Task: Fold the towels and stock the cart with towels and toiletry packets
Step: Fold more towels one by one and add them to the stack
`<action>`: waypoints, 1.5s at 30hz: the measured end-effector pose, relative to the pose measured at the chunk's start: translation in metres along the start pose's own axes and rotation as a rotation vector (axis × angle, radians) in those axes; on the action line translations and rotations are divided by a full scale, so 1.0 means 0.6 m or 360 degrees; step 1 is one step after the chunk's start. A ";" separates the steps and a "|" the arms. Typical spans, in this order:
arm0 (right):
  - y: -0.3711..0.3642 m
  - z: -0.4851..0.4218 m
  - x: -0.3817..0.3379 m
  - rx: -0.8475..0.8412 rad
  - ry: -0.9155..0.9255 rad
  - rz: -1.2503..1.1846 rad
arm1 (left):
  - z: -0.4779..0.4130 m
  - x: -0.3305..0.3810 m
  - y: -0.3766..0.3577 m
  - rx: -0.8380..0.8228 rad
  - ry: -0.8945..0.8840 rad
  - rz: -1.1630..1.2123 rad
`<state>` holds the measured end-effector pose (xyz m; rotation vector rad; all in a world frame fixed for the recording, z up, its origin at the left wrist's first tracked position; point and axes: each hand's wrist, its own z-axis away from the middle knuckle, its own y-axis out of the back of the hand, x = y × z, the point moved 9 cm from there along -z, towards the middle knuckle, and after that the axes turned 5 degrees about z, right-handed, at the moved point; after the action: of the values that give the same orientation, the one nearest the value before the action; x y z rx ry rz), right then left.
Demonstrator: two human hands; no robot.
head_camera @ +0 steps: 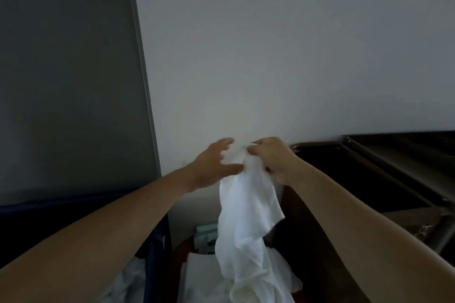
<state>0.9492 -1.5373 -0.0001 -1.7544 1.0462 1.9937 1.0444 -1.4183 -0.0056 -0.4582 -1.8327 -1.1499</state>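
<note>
- Pale, bare wall point(270, 44) fills most of the head view, dim and grey, with a dark panel point(66, 76) on the left, edged by a thin light strip.
- Both bare forearms reach away from the person toward the wall, and the hands meet near the middle of the scene.
- The right hand point(273, 157) has its fingers curled in a tight pinch on the top edge of a white towel point(246, 204), which is bunched at the fingertips.
- The towel hangs from that pinch in loose, crumpled folds, and its lower end trails out of sight at the near edge.
- The left hand point(214, 162) is spread wide with relaxed fingers just left of the gathered top. Its thumb lies against the cloth, but it grips nothing.
- To the right, against the wall, stands the cart point(394, 170), with a dark top tray and a grey metal rail running near to far.
- Low down behind the hanging towel lie pale green packets point(206, 231), too dim to read.
- Nearer than the packets, a flat white cloth point(197, 270) lies spread on a brown surface, partly covered by the hanging towel.
- At the near left, under the left forearm, a dark blue bin point(157, 248) holds loose white linen point(128, 280).
</note>
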 end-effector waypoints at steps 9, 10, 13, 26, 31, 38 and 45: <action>-0.007 0.007 -0.028 -0.0182 -0.0041 -0.0711 | 0.030 -0.004 -0.022 -0.0162 0.0105 -0.0219; -0.008 0.008 -0.034 -0.0234 -0.0016 -0.0725 | 0.026 -0.003 -0.016 -0.0064 0.0106 -0.0343; -0.001 0.010 -0.055 -0.0287 0.0150 -0.0466 | 0.015 0.000 0.009 0.0144 0.0139 -0.0484; 0.006 0.058 -0.082 -0.0043 0.0825 0.1325 | -0.003 0.061 0.030 -0.0027 0.0280 0.0275; 0.013 0.049 -0.063 0.0097 0.0783 0.0820 | 0.015 0.052 -0.015 -0.0452 0.0337 0.0908; 0.059 0.034 -0.118 0.0444 0.0817 0.0760 | 0.035 -0.024 -0.038 -0.0267 0.0325 0.0847; 0.125 0.019 -0.182 0.0631 0.0717 -0.0008 | 0.090 -0.094 -0.112 -0.0511 0.0451 0.0544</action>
<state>0.9169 -1.5553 0.1275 -2.0029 1.4489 1.2855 1.0012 -1.3977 -0.0965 -0.7219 -1.2727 -1.2020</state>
